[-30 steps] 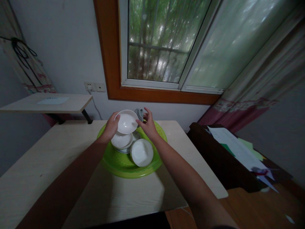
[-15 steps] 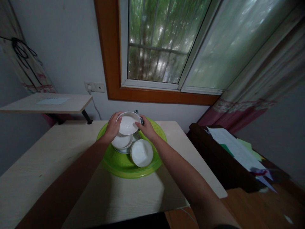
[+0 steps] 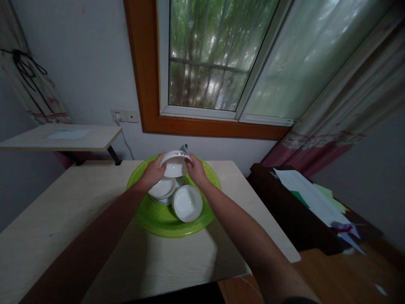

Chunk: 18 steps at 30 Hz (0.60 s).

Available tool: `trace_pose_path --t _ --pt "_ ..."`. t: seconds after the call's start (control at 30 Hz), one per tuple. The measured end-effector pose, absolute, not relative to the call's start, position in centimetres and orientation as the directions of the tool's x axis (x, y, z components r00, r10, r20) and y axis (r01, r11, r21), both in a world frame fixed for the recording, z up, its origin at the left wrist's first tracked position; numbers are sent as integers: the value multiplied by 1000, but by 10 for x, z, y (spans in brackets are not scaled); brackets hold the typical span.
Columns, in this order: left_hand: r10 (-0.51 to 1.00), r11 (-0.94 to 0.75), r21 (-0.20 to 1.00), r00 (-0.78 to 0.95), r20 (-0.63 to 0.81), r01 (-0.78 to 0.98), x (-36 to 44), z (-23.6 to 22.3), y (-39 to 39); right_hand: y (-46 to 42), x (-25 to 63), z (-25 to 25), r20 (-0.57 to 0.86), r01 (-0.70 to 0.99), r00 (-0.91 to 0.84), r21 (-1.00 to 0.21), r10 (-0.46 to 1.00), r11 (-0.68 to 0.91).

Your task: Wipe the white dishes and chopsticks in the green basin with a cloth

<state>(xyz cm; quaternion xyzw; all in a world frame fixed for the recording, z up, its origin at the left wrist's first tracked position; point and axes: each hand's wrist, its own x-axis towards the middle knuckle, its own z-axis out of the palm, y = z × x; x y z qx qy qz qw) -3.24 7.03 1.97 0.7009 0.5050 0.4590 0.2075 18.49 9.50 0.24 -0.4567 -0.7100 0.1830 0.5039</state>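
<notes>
A white bowl point(image 3: 175, 167) with red marks on its outside is held over the green basin point(image 3: 177, 231), tipped so that its inside faces me. My left hand point(image 3: 155, 171) grips its left rim, and my right hand point(image 3: 195, 169) grips the right rim. Behind my right fingers a small grey-blue thing point(image 3: 184, 148) sticks up; I cannot make out what it is. In the basin, another white bowl point(image 3: 163, 188) rests on what looks like a plate point(image 3: 166, 201), partly hidden under the held bowl. To its right sits a further white bowl point(image 3: 187, 203).
The basin stands on a pale wooden table point(image 3: 177, 261) against the wall below a window point(image 3: 209, 76). At the left is a raised shelf point(image 3: 104, 137) on black legs. A dark brown piece of furniture point(image 3: 278, 211) with papers point(image 3: 310, 198) is right of the table.
The held bowl has tilted toward me, its far rim rising so the red marks show. Both hands have turned with it and shifted slightly right. The bowls in the basin have stayed put.
</notes>
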Motion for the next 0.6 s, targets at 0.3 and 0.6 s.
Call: trace_pose_path --t 0.3,0.6 --pt "874 -446 737 70 481 508 -35 17 69 85 178 10 668 500 -179 -571 723 651" --pt "849 -443 708 3 528 551 -40 19 70 42 161 43 670 461 -540 -271 509 845"
